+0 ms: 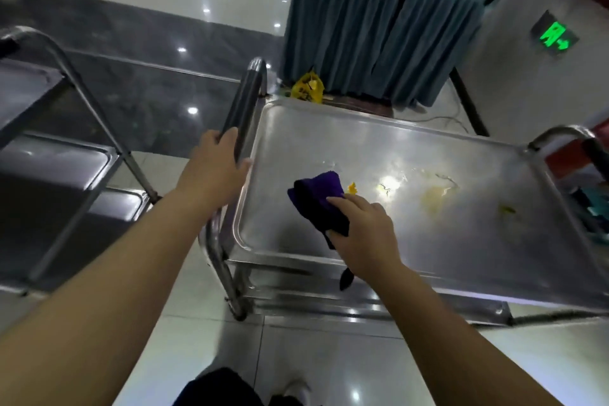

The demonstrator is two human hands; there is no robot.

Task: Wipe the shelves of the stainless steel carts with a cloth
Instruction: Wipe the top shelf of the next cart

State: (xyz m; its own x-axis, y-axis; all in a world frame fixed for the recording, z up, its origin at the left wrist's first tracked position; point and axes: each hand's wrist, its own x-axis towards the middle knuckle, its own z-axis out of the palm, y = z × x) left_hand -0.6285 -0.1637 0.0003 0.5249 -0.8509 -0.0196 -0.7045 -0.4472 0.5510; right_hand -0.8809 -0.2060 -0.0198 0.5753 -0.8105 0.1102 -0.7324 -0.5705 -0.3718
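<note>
Cloth point(316, 196) is clutched in the right grip point(365, 234), pressed on the shelf point(461, 247) near its left edge; handle point(244, 102) is wrapped by the outstretched left grip point(214, 171).

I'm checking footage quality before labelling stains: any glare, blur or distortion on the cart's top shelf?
Head view: ceiling-light glare whitens the top shelf beside the yellowish stain; wide-angle distortion bends the shelf rim; upper-left corner is smeared; cloth and right hand look sharp.
</note>
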